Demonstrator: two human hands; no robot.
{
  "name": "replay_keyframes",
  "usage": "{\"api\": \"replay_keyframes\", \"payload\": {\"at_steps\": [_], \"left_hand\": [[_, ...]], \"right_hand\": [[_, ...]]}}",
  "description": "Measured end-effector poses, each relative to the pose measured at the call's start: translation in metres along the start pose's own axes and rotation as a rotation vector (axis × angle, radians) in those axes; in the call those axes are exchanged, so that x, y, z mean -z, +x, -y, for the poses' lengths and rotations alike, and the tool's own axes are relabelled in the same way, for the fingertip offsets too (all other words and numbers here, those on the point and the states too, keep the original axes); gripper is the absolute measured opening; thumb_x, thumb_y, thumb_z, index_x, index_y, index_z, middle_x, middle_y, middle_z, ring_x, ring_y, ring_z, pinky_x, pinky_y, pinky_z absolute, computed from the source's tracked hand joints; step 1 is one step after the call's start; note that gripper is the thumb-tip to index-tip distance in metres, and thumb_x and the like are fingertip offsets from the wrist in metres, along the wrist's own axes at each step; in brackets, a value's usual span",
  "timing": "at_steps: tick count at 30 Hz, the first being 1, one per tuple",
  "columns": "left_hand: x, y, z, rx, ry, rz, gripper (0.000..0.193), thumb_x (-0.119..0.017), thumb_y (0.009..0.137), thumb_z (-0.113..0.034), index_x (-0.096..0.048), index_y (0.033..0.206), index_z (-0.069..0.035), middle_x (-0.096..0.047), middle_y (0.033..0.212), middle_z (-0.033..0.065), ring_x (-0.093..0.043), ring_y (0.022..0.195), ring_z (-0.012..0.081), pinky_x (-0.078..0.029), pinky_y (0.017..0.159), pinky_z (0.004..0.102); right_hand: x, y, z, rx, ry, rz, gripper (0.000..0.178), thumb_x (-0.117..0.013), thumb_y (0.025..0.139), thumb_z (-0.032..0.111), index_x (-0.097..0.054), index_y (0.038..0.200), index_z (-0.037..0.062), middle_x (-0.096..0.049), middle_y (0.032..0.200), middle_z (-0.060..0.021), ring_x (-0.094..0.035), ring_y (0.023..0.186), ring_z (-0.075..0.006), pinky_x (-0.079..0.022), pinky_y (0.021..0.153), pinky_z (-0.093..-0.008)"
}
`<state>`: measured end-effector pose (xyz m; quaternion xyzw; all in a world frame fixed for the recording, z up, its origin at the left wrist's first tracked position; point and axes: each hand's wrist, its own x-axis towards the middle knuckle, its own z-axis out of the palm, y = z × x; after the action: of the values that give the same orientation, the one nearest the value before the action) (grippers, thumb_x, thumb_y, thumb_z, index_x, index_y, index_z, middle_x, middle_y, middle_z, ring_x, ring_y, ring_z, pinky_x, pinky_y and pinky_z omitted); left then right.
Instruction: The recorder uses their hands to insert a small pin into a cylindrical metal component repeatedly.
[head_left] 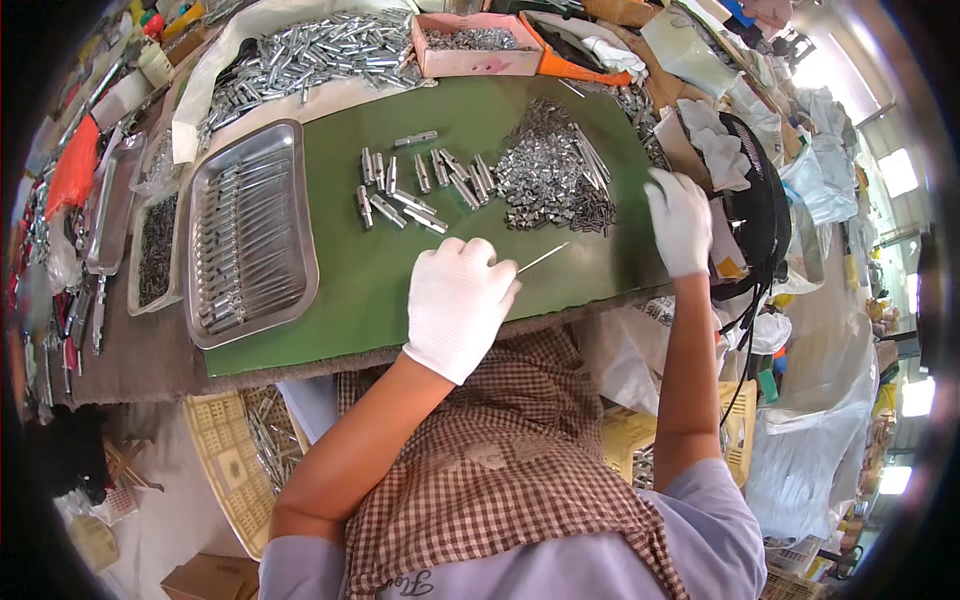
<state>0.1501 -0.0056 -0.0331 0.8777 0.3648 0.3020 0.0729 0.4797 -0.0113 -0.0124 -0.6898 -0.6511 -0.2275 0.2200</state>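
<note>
While a pale tub (150, 306) of small dark parts stands at left, a shiny, round-cornered metal tray (306, 240) beside it holds slender rods (268, 235) with thicker ends, laid side by side. Smooth silvery cylinders (423, 175) lie loose on the flat green work surface (370, 300). Nearer, the knit-gloved left hand (455, 305), fingers curled, pinches a thin, straight metal rod (543, 258) pointing up and right. Behind, a pink box (470, 66) holds small metal bits (470, 39). Next comes a glinting, jagged heap (550, 170); beyond it, the right hand (682, 222) has loosely bent fingers, whether gripping anything I cannot tell.
</note>
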Motion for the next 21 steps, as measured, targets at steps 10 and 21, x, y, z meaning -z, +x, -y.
{"api": "replay_keyframes", "payload": {"at_steps": [10, 21], "left_hand": [[0.039, -0.012, 0.013, 0.048, 0.235, 0.024, 0.019, -0.075, 0.080, -0.026, -0.065, 0.089, -0.013, -0.058, 0.095, 0.0057, -0.060, 0.092, 0.0252, -0.048, 0.077, 0.0393], [0.175, -0.080, 0.178, 0.399, 0.348, 0.261, 0.013, -0.063, 0.094, -0.018, -0.068, 0.097, -0.006, -0.069, 0.100, 0.0131, -0.066, 0.100, 0.0347, -0.052, 0.090, 0.0433]], "right_hand": [[-0.084, 0.075, -0.029, -0.187, 0.084, 0.504, 0.039, -0.061, 0.087, 0.035, -0.072, 0.101, 0.0007, -0.069, 0.104, -0.0270, -0.065, 0.103, -0.0449, -0.050, 0.090, -0.0504], [-0.011, -0.005, 0.087, -0.284, 0.709, 0.091, 0.020, -0.053, 0.101, 0.003, -0.061, 0.120, 0.0005, -0.067, 0.101, -0.0098, -0.065, 0.088, -0.0168, -0.052, 0.083, -0.0309]]}}
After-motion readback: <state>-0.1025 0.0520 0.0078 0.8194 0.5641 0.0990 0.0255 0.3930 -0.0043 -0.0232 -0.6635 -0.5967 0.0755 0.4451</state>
